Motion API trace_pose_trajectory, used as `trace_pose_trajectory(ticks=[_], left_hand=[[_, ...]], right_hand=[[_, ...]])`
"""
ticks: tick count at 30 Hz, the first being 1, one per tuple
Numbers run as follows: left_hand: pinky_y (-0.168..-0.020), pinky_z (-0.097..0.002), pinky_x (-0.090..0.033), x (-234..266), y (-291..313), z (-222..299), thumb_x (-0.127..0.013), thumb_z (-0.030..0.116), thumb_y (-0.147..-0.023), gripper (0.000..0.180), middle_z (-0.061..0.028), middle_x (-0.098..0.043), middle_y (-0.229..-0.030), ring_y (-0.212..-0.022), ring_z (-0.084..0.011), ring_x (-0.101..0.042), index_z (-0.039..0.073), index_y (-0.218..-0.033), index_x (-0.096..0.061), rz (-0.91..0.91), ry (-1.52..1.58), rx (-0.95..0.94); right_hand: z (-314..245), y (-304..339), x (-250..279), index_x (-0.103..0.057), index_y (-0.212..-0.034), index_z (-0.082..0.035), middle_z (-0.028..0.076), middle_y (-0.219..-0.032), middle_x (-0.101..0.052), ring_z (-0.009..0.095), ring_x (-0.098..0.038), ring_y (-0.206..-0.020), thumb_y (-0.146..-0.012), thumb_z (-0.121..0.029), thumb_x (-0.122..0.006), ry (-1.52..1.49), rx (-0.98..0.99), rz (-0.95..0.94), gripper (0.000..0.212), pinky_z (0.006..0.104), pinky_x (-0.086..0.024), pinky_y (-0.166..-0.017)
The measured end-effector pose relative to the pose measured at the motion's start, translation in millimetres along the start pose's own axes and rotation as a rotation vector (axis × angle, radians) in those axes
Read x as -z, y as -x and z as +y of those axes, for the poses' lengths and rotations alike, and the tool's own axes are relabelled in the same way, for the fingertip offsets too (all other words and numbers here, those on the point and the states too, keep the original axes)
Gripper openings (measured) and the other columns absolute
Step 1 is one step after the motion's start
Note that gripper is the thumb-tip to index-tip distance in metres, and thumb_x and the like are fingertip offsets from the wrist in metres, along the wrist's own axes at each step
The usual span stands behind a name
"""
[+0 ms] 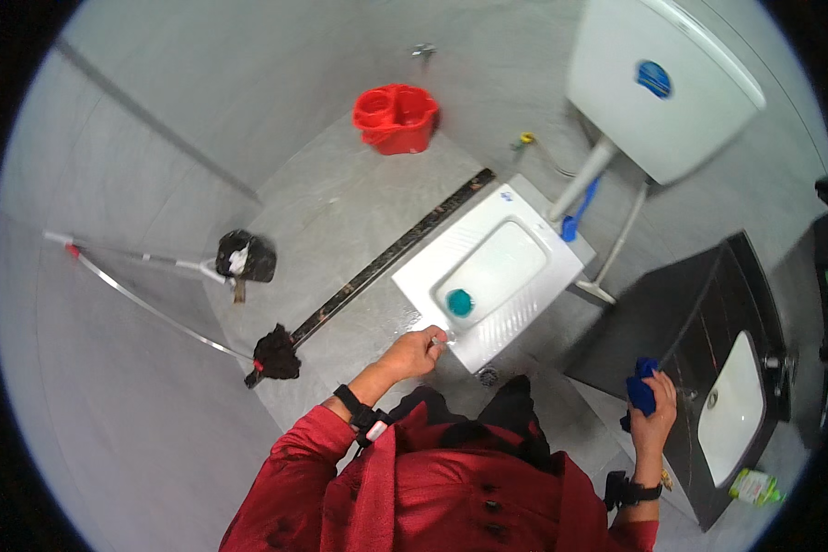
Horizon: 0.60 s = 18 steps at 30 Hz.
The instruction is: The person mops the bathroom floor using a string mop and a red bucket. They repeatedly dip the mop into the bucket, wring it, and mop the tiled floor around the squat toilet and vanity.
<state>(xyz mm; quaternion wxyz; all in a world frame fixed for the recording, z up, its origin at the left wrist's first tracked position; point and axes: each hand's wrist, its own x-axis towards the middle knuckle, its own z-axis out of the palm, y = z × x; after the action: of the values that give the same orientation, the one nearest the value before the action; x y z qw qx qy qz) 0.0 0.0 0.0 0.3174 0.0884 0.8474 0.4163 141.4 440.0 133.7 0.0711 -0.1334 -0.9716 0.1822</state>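
Observation:
My left hand (415, 354) is closed in a pinch above the near left edge of a white squat toilet (483, 346). Something small and pale shows at its fingertips, too unclear to name. A round teal piece (460, 303) lies at the near end of the toilet's basin. On the right, my right hand (653, 412) grips a bunched dark blue cloth (642, 394) at the edge of a black counter (695, 368). The white washbasin (732, 409) with its tap (780, 362) lies just right of that hand.
A black stone strip (391, 262) crosses the tiled floor. Beyond stands a red mop bucket (403, 129). Leftward are a black-lined bin (248, 256) and a dark mop (277, 353). A white cistern (658, 83), blue brush (580, 212) and green-capped bottle (754, 488) are at right.

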Motion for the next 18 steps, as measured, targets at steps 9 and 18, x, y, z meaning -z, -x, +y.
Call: trace_pose_trajectory(ticks=[9, 18], left_hand=[[-0.067, -0.0309, -0.048, 53, 84, -13, -0.063, 0.013, -0.091, 0.036, -0.0028, -0.061, -0.072, -0.068, -0.0143, -0.058, 0.008, -0.125, -0.050, 0.037, 0.270, -0.059], [-0.108, -0.0382, -0.039, 47, 111, 31, -0.082, 0.023, -0.079, 0.108, -0.0226, -0.038, -0.149, -0.132, -0.0307, -0.045, 0.009, -0.158, -0.010, 0.137, 0.362, -0.264]], right_hand=[[-167, -4, -74, -0.063, -0.119, 0.001, 0.004, -0.104, -0.066, 0.011, -0.059, -0.093, -0.091, -0.014, -0.070, -1.134, -0.352, -0.268, 0.033, 0.0270, -0.049, -0.086], [-294, -13, -150, -0.049, -0.137, 0.000, 0.011, -0.122, -0.061, 0.020, -0.060, -0.106, -0.098, -0.036, -0.061, -1.467, -0.485, -0.905, 0.054, 0.0324, -0.050, -0.091]])
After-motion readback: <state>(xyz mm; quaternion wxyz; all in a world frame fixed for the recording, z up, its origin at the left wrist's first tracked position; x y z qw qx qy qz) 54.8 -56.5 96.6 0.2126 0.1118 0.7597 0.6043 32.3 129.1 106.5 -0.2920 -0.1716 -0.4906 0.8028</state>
